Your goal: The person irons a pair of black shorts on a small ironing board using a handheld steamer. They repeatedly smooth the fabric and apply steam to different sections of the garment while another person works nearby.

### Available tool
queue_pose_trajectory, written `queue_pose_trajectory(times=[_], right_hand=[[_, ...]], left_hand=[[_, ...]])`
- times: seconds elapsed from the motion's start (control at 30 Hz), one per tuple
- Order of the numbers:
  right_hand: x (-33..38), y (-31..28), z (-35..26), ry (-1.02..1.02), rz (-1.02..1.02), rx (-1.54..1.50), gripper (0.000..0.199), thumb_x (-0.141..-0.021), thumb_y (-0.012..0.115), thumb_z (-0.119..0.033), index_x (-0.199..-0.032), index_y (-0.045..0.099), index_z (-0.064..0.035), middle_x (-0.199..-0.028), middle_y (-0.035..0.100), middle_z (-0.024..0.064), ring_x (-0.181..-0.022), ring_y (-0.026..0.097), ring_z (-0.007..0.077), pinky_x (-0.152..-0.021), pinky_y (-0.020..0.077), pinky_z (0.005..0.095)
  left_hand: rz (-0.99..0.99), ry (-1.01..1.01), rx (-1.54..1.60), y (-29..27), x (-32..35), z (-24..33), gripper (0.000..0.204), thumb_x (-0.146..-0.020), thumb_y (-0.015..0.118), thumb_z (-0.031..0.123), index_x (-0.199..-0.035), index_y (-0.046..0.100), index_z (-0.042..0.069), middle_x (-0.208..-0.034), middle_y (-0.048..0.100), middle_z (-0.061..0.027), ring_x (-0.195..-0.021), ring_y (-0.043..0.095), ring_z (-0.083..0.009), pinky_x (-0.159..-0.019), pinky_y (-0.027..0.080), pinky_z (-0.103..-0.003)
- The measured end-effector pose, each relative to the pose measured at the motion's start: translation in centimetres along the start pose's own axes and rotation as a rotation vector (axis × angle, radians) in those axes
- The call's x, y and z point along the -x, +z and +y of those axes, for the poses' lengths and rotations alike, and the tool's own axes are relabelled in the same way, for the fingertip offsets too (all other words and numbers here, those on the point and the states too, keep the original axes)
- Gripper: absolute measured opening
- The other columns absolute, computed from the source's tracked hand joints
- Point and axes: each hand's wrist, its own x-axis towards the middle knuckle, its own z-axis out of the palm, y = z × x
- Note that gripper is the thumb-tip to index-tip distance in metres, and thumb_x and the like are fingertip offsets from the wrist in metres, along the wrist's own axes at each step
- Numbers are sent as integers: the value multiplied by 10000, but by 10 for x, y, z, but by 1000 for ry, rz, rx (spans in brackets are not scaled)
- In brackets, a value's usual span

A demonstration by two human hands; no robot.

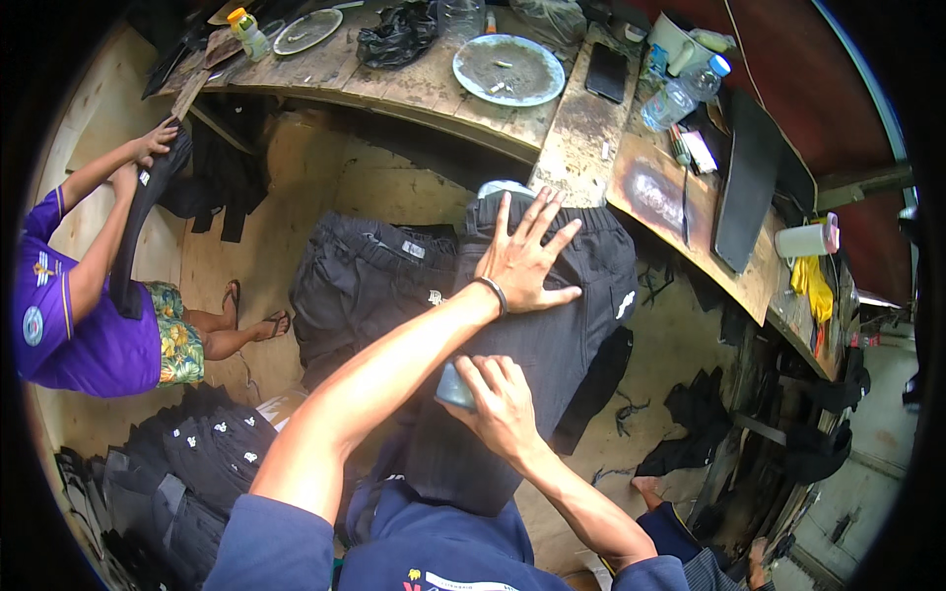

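The person's left hand (527, 258) lies flat, fingers spread wide, palm down on the waistband end of a pair of dark shorts (552, 325) draped over something in front of them, just below the edge of the wooden workbench (414, 89). A dark band sits on that wrist. The right hand (498, 404) is lower on the same shorts, fingers curled around a small grey-blue object (454, 386) that it presses against the cloth; what the object is I cannot tell. A second pair of dark shorts (370, 281) lies just beside, to the left, touching the first. On the bench above stand a round metal plate (508, 69), a black phone (606, 71) and a clear plastic bottle (680, 94). At the far left a co-worker in a purple shirt (59, 315) holds up a dark garment (148, 212) with both hands, and a pile of dark folded garments (187, 463) lies on the floor below
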Motion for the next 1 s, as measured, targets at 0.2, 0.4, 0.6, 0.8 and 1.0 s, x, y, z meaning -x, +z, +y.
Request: queue_pose_trajectory(times=[0.2,0.4,0.6,0.8,1.0], right_hand=[[23,-4,-29,100,2,-6,720,-663,967,-198,-1314,684,-81,-1146,673,113,-1072,637,318,-930,534,453],[20,-25,-36,11,-142,-80,715,-673,967,-248,-1313,683,-99,-1122,665,115,-1047,628,319,-922,518,466],[28,-24,-36,143,-26,17,732,-629,972,-210,-1302,698,-119,-1123,655,101,-1038,619,328,-912,517,464],[45,-47,-26,-32,-214,-170,753,-622,987,-245,-1300,687,-116,-1102,655,94,-1034,629,319,-884,511,470],[55,-46,-11,83,-63,-43,714,-651,990,-273,-1285,709,-104,-1117,664,119,-1053,621,338,-907,517,468]], left_hand=[[-33,-50,-18,-3,0,2,1147,-770,779,785,-1680,423,184,-1815,166,-214,-1707,41,-395,-1265,-29,-834],[-37,-78,-1,-3,-1,1,1161,-783,766,792,-1688,409,158,-1804,194,-228,-1706,43,-399,-1274,-35,-817],[15,-96,-1,-3,1,3,1179,-771,758,837,-1704,397,214,-1828,139,-209,-1714,-5,-382,-1265,-53,-821],[12,-102,-63,-2,1,4,1185,-754,747,877,-1700,410,247,-1835,121,-202,-1714,-13,-389,-1247,-51,-843],[20,-168,-91,-2,1,4,1264,-700,733,938,-1704,408,244,-1840,85,-213,-1709,-30,-415,-1254,-75,-823]])
